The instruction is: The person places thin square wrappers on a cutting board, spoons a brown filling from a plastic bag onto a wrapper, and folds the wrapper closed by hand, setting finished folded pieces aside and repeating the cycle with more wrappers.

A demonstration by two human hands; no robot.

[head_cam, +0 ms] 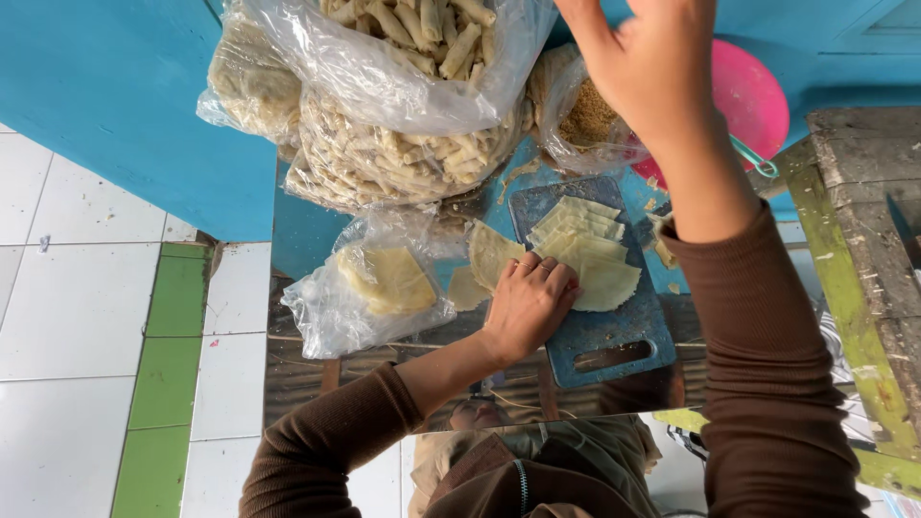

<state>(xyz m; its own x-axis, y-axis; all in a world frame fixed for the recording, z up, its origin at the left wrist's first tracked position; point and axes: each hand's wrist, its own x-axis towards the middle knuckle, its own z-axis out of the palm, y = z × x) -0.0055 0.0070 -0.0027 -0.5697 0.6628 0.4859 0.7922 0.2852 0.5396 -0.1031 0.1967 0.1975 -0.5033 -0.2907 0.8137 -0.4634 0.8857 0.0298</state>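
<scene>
- Pastry wrappers point(585, 251): pale yellow, thin, cut to wedge and quarter-round shapes, fanned in an overlapping stack on the upper half of the cutting board.
- Cutting board point(614, 336): blue-grey, scuffed, slotted handle at the near end; lies on the counter point(307, 374).
- Left hand point(528, 305): fingers pressed together, palm down, resting on the near edge of the wrappers.
- Right hand point(645, 59): raised above the board, fingers loosely spread, holding nothing visible.
- Clear bag point(369, 288): left of the board, holding more yellow sheets.
- Large bags of rolled sticks point(403, 105): heaped behind the board.
- Pink bowl point(753, 96): behind the right hand, partly hidden.
</scene>
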